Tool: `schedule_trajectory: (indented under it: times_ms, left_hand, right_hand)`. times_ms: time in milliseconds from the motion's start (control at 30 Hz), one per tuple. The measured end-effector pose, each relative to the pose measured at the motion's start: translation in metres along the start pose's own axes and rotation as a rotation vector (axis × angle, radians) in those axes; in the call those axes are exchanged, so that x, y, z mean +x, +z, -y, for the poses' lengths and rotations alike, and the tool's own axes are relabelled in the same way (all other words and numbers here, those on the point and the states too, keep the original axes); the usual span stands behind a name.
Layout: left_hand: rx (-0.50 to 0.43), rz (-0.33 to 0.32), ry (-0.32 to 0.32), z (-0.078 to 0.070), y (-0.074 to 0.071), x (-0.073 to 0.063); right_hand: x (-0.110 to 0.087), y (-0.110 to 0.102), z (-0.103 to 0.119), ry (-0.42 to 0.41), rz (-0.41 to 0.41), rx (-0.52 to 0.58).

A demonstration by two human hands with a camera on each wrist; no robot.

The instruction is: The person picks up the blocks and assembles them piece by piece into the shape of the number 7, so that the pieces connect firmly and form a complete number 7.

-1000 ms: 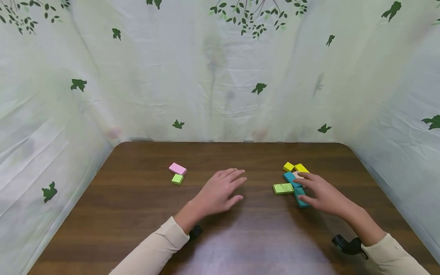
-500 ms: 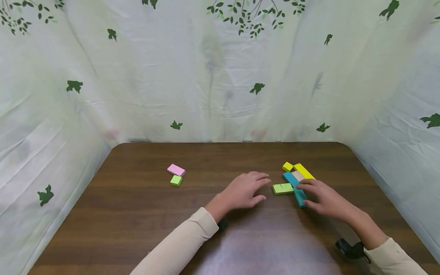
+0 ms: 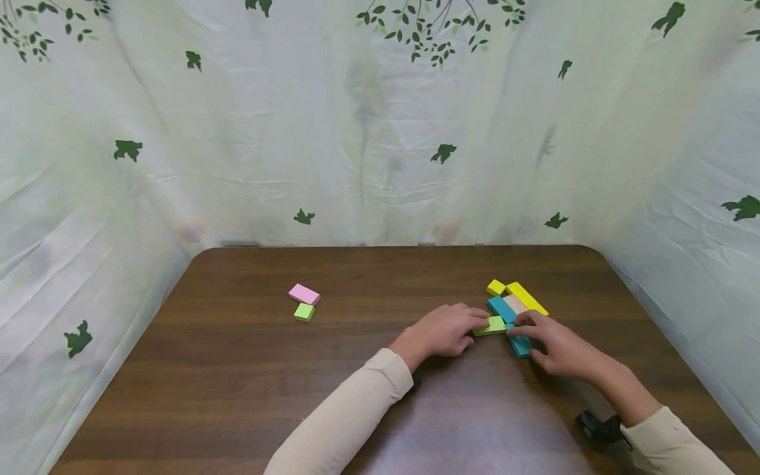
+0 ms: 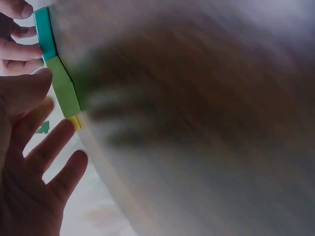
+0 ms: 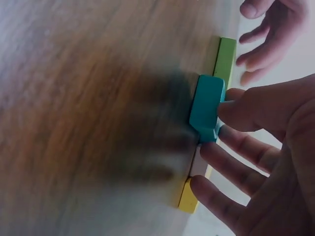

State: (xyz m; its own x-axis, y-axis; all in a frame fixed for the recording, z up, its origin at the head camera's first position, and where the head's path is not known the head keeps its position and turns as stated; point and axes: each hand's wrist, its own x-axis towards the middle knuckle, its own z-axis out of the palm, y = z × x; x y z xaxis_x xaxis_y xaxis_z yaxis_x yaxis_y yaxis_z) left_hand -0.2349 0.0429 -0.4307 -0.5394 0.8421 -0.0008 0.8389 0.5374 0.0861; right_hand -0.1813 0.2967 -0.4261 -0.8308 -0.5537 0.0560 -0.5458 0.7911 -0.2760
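Note:
My left hand has its fingertips at the left end of a light green block, with relaxed fingers. In the left wrist view its fingers spread beside the green block, thumb close to it. My right hand pinches the nearer teal block between thumb and fingers. The right wrist view has the thumb against this teal block, other fingers stretching past it. Behind lie a second teal block, a tan block, a long yellow block and a small yellow block.
A pink block and a small light green block lie left on the brown wooden table. A pale curtain with leaf prints surrounds the table's back and sides.
My left hand has moved right, from mid-table to the light green block. My right hand has shifted slightly toward me at the nearer teal block, uncovering the tan and long yellow blocks.

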Motion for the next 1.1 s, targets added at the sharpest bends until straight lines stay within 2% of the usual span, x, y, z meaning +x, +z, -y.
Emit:
schedule_trajectory:
  times_ms: [200, 467, 633, 800, 900, 1100]
  left_hand:
    - [0.005, 0.034, 0.019, -0.0021, 0.0004, 0.0063]
    - [-0.026, 0.049, 0.023, -0.0046, -0.001, 0.0021]
    - [-0.128, 0.05, 0.0, -0.0067, -0.0041, 0.0009]
    - [-0.265, 0.11, -0.007, -0.0054, -0.0026, 0.0027]
    - [-0.296, 0.144, 0.001, -0.0041, -0.0021, 0.0023]
    - [-0.313, 0.155, 0.001, -0.0043, -0.0032, 0.0011]
  right_hand:
    - [0.0007, 0.0, 0.0015, 0.036, 0.02, 0.013]
    - [-0.0018, -0.001, 0.0004, 0.023, 0.031, 0.016]
    - [-0.0022, -0.0023, -0.0004, 0.026, 0.029, 0.009]
    - [-0.0015, -0.0024, -0.0001, 0.0, 0.032, 0.021]
    - [-0.0011, -0.0032, 0.0009, -0.018, 0.035, 0.025]
    - [-0.0029, -0.0043, 0.0009, -0.046, 0.043, 0.009]
